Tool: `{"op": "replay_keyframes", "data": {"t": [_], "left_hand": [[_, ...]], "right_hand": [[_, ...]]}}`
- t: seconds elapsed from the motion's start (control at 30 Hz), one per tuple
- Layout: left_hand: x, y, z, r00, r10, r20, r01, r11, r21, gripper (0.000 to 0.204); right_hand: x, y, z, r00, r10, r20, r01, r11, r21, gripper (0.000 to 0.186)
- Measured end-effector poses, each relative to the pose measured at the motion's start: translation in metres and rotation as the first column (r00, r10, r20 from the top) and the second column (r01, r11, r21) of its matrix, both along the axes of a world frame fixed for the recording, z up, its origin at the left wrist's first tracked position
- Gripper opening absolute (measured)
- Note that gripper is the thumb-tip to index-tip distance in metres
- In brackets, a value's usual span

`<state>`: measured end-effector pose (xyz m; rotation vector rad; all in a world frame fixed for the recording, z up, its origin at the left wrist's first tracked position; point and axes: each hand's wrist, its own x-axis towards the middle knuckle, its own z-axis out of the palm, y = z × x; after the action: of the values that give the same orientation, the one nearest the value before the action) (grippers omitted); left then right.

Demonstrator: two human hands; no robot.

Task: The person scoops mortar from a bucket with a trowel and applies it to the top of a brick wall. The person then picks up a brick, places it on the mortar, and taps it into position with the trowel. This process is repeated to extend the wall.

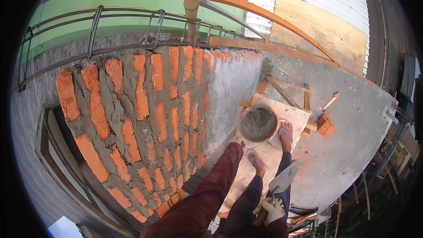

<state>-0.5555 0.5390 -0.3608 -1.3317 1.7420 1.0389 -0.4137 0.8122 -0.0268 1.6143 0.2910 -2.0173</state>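
Observation:
My right hand (pixel 272 210), in a pale glove, is closed around the handle of a trowel (pixel 285 178). The blade, grey with mortar, points up and away in front of my right leg. A round bucket (pixel 277 128) of grey mortar (pixel 258 123) stands by my feet. At its near left side is my left hand (pixel 238 139), mostly hidden past the maroon sleeve; its fingers cannot be made out. Left of me rises a brick wall (pixel 161 121) of orange bricks with thick grey mortar joints, uneven along its top course.
I stand in sandals on a pale board platform (pixel 288 111) with a wooden frame (pixel 291 89) beyond it. Bricks (pixel 325 126) and a wooden-handled tool (pixel 330 101) lie on the concrete floor (pixel 348 150). Steel rebar (pixel 93 31) and a bamboo pole (pixel 191 6) edge the wall's far side.

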Motion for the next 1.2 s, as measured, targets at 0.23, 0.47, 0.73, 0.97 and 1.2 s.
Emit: {"op": "replay_keyframes", "data": {"t": [0.23,0.47,0.73,0.97,1.2], "left_hand": [[0.015,-0.042,-0.036,0.926,-0.346,0.149,0.355,0.934,-0.034,0.033],[0.019,0.002,0.012,0.743,-0.664,-0.079,0.596,0.712,-0.372,0.048],[0.158,-0.042,0.179,0.531,-0.844,0.074,0.837,0.536,0.108,0.072],[0.258,-0.016,0.284,0.415,-0.891,0.183,0.903,0.429,0.039,0.083],[0.279,-0.025,0.261,0.424,-0.906,0.009,0.891,0.415,-0.183,0.068]], "right_hand": [[0.008,-0.008,-0.007,0.991,0.102,-0.088,-0.102,0.995,0.009,0.013],[-0.014,-0.017,-0.007,0.952,0.305,0.026,-0.305,0.937,0.170,0.015],[-0.058,0.023,-0.091,0.030,0.996,0.088,-0.726,-0.039,0.686,0.043],[-0.169,0.029,-0.172,-0.589,0.592,0.550,-0.316,-0.795,0.518,0.029],[-0.229,-0.005,-0.296,-0.443,0.681,0.583,-0.398,-0.732,0.552,0.037]]}}
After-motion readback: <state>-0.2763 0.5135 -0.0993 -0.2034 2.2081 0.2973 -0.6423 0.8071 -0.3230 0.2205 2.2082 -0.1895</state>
